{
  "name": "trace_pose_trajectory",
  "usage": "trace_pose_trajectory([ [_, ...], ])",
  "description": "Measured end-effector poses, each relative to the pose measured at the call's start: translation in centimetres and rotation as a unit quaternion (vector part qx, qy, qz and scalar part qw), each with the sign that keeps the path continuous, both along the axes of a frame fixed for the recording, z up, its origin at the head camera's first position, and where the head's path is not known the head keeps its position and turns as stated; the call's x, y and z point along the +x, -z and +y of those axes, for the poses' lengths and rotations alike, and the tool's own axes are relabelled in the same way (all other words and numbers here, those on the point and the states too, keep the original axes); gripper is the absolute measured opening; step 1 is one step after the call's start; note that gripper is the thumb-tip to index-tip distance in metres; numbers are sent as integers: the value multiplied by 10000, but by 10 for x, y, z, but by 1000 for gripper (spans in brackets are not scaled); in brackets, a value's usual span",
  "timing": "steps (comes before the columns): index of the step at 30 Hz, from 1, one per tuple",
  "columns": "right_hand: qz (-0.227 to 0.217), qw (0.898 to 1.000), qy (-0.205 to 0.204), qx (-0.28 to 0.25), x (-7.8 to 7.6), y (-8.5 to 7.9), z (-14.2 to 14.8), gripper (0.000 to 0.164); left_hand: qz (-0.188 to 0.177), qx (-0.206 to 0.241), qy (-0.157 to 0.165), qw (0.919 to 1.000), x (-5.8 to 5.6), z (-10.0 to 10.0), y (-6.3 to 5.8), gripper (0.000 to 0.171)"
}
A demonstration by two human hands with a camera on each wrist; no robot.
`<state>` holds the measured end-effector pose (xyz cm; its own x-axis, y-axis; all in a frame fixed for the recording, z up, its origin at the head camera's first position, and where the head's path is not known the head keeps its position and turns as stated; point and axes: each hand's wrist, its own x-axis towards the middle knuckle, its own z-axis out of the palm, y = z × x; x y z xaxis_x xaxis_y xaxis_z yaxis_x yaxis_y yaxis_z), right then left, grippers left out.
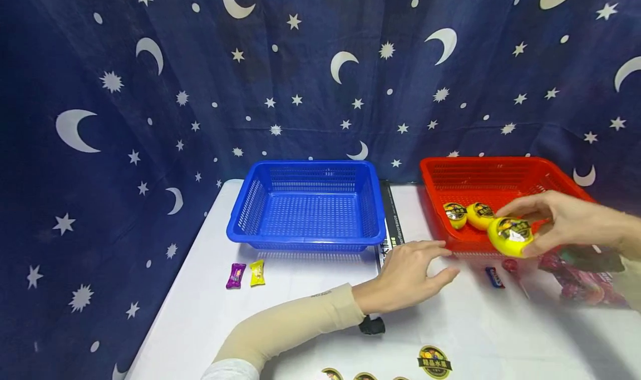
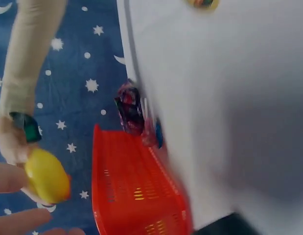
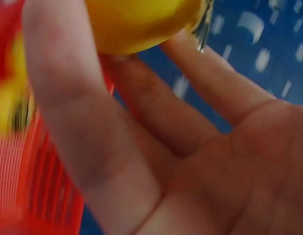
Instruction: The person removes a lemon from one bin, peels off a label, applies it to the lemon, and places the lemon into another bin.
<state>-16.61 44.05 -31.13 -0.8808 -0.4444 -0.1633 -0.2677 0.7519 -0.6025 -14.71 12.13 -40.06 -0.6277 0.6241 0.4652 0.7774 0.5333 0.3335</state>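
My right hand (image 1: 568,224) grips a yellow lemon (image 1: 509,238) with a black and gold label, thumb at its lower side and fingers behind. The lemon overlaps the front rim of the red basket (image 1: 481,162) in the head view. Inside that basket, at its left end, are a lemon (image 1: 455,215) and a second lemon (image 1: 482,216), both labelled. In the right wrist view the held lemon (image 3: 141,24) sits at the fingertips. My left hand (image 1: 410,277) is over the table by the red basket's front left corner, fingers loosely extended and holding nothing.
A blue basket (image 1: 305,240) stands left of the red one. Before it lie a purple candy (image 1: 235,276) and a yellow candy (image 1: 257,272). Near the red basket are a small blue packet (image 1: 494,277), a lollipop (image 1: 509,265) and a pink bag (image 1: 583,285). A round label (image 1: 434,362) lies in front.
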Motion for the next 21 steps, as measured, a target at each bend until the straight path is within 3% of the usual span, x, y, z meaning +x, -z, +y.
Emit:
trace_pose_trajectory([
  [4,-207,9949,824,543,-40,-8,52,62,344,-464,-399,9975,-14,36,-4,45],
  [8,-538,9914,1072,526,-68,6,83,65,494,-679,-734,9938,-29,51,2,44],
  [14,-764,9891,1128,558,-87,38,102,66,531,-940,-704,9917,-41,55,17,41],
  [21,-711,9895,1051,693,-101,64,93,63,831,-702,-696,9916,-50,62,21,33],
])
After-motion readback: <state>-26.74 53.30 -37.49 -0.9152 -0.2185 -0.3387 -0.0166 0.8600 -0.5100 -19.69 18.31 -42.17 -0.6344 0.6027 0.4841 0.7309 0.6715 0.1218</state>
